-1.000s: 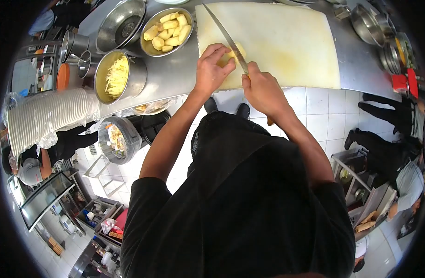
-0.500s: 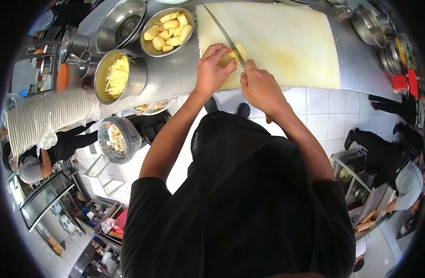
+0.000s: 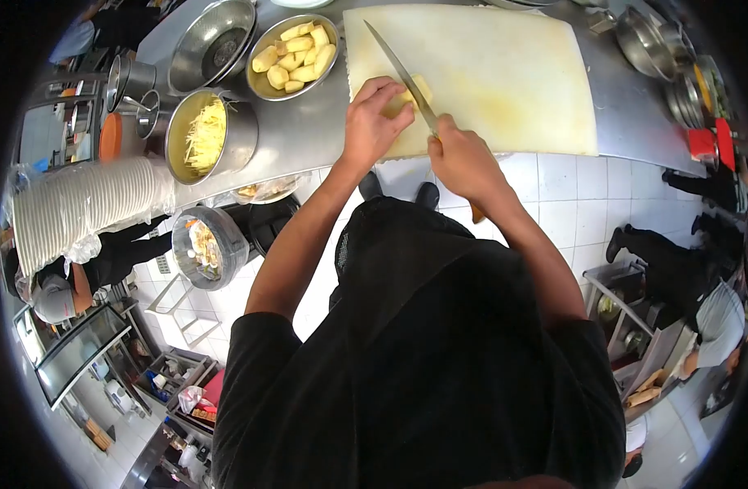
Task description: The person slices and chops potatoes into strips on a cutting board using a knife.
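My right hand (image 3: 465, 159) is wrapped round the handle of a long kitchen knife (image 3: 397, 65), whose blade slants up and left over the white cutting board (image 3: 512, 65). Beneath and beside the blade lies a pale-yellow peeled piece (image 3: 422, 86), potato by its look. My left hand (image 3: 374, 122) presses its bent fingertips on this piece, close to the blade. Left of the board, a steel bowl (image 3: 255, 85) holds several peeled yellow pieces. A deeper steel pot (image 3: 242, 140) contains thin yellow strips (image 3: 204, 137).
A colander (image 3: 182, 61) and small pots stand at the counter's left, near a wrapped stack of white plates (image 3: 88, 204). Below the counter is a lined waste bin (image 3: 231, 248). Metal bowls (image 3: 641, 45) sit at the right. Other people stand at both sides.
The knife and my right hand have shifted slightly right and down, drawing the blade back across the piece. My left hand stays almost in place.
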